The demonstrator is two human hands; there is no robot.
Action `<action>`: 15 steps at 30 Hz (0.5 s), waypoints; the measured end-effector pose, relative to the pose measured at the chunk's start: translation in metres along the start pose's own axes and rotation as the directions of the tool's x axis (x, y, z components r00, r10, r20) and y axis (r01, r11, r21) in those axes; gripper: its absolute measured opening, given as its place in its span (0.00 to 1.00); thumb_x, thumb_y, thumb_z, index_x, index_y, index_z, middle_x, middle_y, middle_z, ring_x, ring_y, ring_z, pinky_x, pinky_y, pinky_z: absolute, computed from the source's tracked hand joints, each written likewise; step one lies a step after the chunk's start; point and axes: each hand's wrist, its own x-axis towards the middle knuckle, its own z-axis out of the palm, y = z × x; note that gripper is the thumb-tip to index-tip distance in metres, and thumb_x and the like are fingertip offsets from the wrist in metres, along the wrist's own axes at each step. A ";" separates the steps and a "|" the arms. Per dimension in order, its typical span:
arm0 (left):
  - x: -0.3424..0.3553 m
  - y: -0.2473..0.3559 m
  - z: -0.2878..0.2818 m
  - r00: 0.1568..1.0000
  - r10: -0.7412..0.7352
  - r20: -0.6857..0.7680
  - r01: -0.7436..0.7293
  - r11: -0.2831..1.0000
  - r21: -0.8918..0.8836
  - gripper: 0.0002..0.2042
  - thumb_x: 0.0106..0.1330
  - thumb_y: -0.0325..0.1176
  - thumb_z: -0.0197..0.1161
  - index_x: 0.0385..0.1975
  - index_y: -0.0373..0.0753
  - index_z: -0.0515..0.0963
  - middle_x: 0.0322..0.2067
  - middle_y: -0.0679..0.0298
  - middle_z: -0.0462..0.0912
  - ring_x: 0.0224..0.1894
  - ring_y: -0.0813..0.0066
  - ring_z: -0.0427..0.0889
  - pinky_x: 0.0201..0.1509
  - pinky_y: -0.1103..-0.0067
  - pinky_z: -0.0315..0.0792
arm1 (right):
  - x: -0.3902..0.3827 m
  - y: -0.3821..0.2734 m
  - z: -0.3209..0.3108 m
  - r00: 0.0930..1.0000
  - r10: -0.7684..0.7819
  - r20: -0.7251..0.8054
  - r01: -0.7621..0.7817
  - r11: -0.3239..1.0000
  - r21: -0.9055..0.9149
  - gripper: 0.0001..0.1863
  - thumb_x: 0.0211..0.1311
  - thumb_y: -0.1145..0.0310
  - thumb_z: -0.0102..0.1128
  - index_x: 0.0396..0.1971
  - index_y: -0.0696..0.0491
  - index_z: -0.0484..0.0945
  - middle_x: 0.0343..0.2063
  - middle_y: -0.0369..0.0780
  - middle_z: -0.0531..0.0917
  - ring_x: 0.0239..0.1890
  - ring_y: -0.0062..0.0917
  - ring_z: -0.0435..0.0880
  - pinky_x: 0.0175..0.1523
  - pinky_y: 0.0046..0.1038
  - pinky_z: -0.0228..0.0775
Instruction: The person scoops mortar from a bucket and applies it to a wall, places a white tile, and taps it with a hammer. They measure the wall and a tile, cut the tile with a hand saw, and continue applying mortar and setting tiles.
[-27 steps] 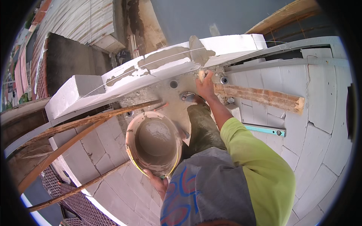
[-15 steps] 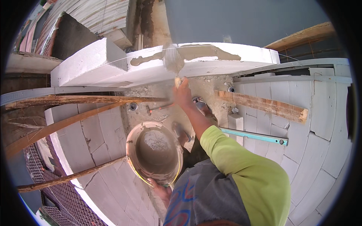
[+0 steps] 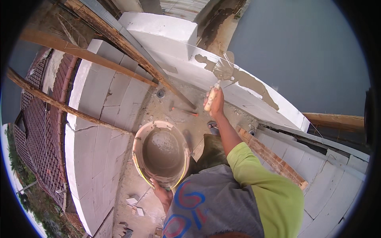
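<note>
My right hand (image 3: 216, 104) is closed around the pale handle of a trowel (image 3: 223, 71). Its mortar-smeared blade is over the top of a low white block wall (image 3: 246, 102), at a patchy strip of wet grey mortar (image 3: 254, 85). Whether the blade touches the wall top I cannot tell. My left hand (image 3: 162, 195) grips the near rim of a round bucket (image 3: 137, 148), held tilted in front of my body. Inside the bucket sits wet grey mortar (image 3: 163, 151). A raised white block (image 3: 158, 27) stands on the wall, left of the mortar strip.
Wooden poles (image 3: 119, 37) slant across the left side. On the floor lie a tool with orange ends (image 3: 184, 111) and white block scraps (image 3: 135, 202). A pipe end (image 3: 160, 93) rises near the left wall. A rough plank (image 3: 274, 158) lies at right. Tiled roofs (image 3: 39, 131) show beyond.
My view has turned, so the wall now slants down to the right. The trowel has shifted right in the picture, still in my right hand. My left hand stays on the bucket.
</note>
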 end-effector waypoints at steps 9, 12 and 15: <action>-0.071 -0.064 0.047 0.997 0.011 -0.072 -0.041 0.902 -0.431 0.33 0.82 0.59 0.62 0.69 0.33 0.73 0.59 0.54 0.84 0.58 0.59 0.87 0.59 0.62 0.85 | -0.026 0.029 0.043 0.945 0.308 0.114 -0.255 0.907 -0.336 0.29 0.85 0.35 0.45 0.50 0.49 0.73 0.29 0.37 0.77 0.17 0.27 0.75 0.23 0.35 0.71; -0.097 -0.068 0.055 0.983 0.017 -0.181 -0.102 0.877 -0.470 0.25 0.82 0.55 0.65 0.58 0.35 0.78 0.48 0.60 0.84 0.48 0.68 0.85 0.51 0.67 0.83 | -0.058 0.011 -0.014 0.872 0.455 0.179 -0.301 0.788 -0.538 0.27 0.84 0.37 0.48 0.53 0.48 0.74 0.29 0.36 0.77 0.19 0.24 0.76 0.23 0.33 0.71; -0.099 -0.083 0.063 0.968 0.023 -0.250 -0.122 0.914 -0.386 0.23 0.80 0.56 0.67 0.47 0.38 0.82 0.38 0.69 0.81 0.41 0.78 0.77 0.44 0.73 0.75 | -0.089 -0.035 -0.068 0.851 0.461 0.250 -0.174 0.698 -0.695 0.28 0.84 0.45 0.50 0.70 0.48 0.64 0.33 0.38 0.76 0.20 0.26 0.77 0.23 0.31 0.72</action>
